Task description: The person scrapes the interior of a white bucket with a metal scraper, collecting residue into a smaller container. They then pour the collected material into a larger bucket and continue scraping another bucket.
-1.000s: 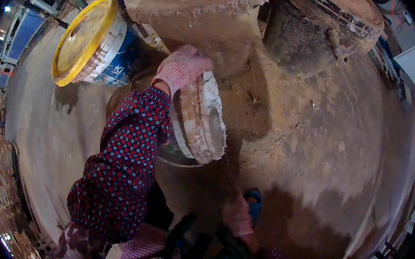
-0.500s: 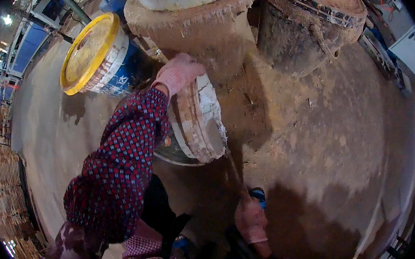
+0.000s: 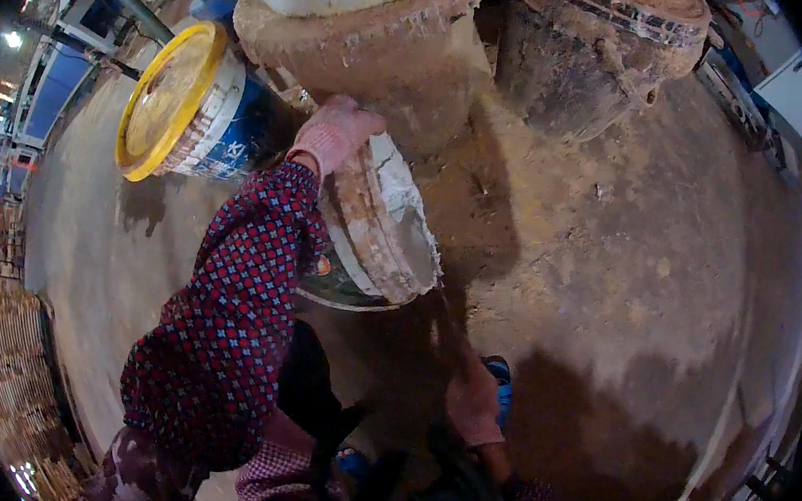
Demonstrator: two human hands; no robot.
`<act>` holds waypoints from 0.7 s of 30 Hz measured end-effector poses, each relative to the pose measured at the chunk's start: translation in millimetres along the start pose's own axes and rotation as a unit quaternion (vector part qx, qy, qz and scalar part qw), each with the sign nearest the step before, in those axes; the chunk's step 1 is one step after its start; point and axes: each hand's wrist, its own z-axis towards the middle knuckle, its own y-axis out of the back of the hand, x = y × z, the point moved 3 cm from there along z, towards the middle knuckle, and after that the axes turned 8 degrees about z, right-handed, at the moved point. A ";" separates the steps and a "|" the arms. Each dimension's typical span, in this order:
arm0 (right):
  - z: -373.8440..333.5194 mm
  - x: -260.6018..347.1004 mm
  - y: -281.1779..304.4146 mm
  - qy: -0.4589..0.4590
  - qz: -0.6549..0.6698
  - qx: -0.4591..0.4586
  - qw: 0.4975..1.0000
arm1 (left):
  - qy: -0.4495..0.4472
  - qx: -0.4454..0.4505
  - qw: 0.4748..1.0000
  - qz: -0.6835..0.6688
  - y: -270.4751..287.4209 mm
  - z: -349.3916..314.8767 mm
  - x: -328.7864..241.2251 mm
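Note:
My left hand (image 3: 337, 135), in a pink knit glove, grips the upper rim of a tilted bucket (image 3: 365, 223). The bucket's mouth faces right, and its rim is crusted with white residue. Below, my right hand (image 3: 476, 403), also pink-gloved, is closed around a thin stick-like tool (image 3: 451, 328). The tool points up and left to the lower edge of the bucket's mouth. Motion blurs it, and its far end cannot be made out.
A blue-and-white bucket with a yellow rim (image 3: 207, 39) leans at the left. Large crusted tubs (image 3: 371, 64) and a dark lidded barrel (image 3: 572, 74) stand ahead. My sandalled foot (image 3: 501, 381) is by my right hand on the dirty concrete floor (image 3: 631, 263).
The tilted bucket's mouth has turned slightly more into view. My left hand has shifted a little left and up with the rim. My right hand and the tool have moved slightly left.

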 end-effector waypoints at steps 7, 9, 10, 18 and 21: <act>-46.8 26.4 30.6 -0.057 -0.244 -0.011 0.968 | 0.010 -0.005 0.999 -0.045 -12.2 5.3 21.5; -46.0 16.9 35.1 -0.063 -0.223 -0.021 0.973 | -0.012 -0.023 0.999 -0.032 5.3 0.1 5.4; -41.2 10.8 35.0 -0.075 -0.204 -0.021 0.976 | 0.023 -0.012 0.997 -0.078 7.8 0.8 -1.1; -15.9 -23.5 9.4 0.075 -0.098 -0.061 0.990 | -0.014 -0.004 0.999 -0.031 5.5 -3.1 1.4; -3.6 -35.5 2.0 0.122 -0.055 -0.053 0.990 | -0.059 -0.041 0.997 0.028 5.7 -3.8 -0.2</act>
